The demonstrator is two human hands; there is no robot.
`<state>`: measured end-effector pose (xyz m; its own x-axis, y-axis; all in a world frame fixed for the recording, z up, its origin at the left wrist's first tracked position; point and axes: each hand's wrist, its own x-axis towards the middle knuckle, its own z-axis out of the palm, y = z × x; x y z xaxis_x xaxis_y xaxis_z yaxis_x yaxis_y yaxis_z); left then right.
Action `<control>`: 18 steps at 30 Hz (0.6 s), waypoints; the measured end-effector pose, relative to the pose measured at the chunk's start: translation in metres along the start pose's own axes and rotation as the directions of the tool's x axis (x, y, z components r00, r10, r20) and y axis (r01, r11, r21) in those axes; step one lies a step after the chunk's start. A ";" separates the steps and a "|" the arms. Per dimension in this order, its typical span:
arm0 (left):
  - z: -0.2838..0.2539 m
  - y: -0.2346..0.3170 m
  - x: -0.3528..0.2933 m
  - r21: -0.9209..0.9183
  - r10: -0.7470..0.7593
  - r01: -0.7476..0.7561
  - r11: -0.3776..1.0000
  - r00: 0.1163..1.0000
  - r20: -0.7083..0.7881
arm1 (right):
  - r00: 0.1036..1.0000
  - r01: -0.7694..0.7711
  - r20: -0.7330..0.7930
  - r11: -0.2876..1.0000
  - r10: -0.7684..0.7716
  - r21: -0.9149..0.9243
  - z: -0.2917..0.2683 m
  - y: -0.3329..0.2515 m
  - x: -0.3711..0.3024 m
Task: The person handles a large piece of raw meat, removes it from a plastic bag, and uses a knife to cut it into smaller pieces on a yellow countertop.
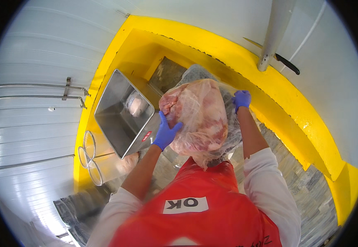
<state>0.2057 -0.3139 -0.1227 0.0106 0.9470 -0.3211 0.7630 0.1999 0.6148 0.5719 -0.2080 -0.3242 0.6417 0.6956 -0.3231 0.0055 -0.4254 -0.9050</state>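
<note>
A large, pale pink piece of raw meat point(207, 109) in a loose clear plastic bag point(193, 138) is in front of my red apron. My left hand point(167, 131), in a blue glove, presses against the left side of the meat, thumb and fingers spread apart. To the right, my blue-gloved right hand point(242, 99) is closed in a fist on the stretched edge of the plastic bag. What lies under the meat is mostly hidden; a grey plastic-covered surface point(197, 73) shows behind it.
Left of the meat stands a deep metal bin point(119, 133) with a small wrapped pale piece point(136, 105) inside. Clear cylindrical containers point(104, 166) are below it. A yellow ledge point(212, 43) curves behind. A black-handled knife point(287, 64) is by a pole point(274, 35) at upper right.
</note>
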 end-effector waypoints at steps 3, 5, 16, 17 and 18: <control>-0.007 0.030 -0.001 -0.105 -0.038 0.047 0.993 0.996 0.082 | 0.996 -0.063 0.082 0.949 0.040 0.310 -0.006 0.008 0.006; -0.004 0.018 -0.005 -0.071 -0.009 0.010 0.997 1.000 0.016 | 0.950 0.217 0.158 0.932 -0.270 0.290 -0.006 -0.015 -0.007; -0.007 0.010 0.000 -0.003 -0.073 0.073 0.997 0.996 0.058 | 0.788 0.278 0.565 0.960 -0.244 0.028 0.022 -0.099 0.018; -0.009 0.013 0.001 0.019 -0.082 0.081 0.996 0.994 0.068 | 0.824 0.192 0.540 0.981 -0.170 0.017 0.029 -0.099 0.018; -0.009 0.015 0.001 0.019 -0.088 0.087 0.996 0.994 0.071 | 0.853 0.102 0.514 0.995 -0.091 0.006 0.037 -0.100 0.015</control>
<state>0.2114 -0.3075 -0.1079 -0.0109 0.9054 -0.4244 0.7728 0.2769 0.5710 0.5530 -0.1336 -0.2488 0.1521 0.9296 -0.3358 0.0667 -0.3487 -0.9349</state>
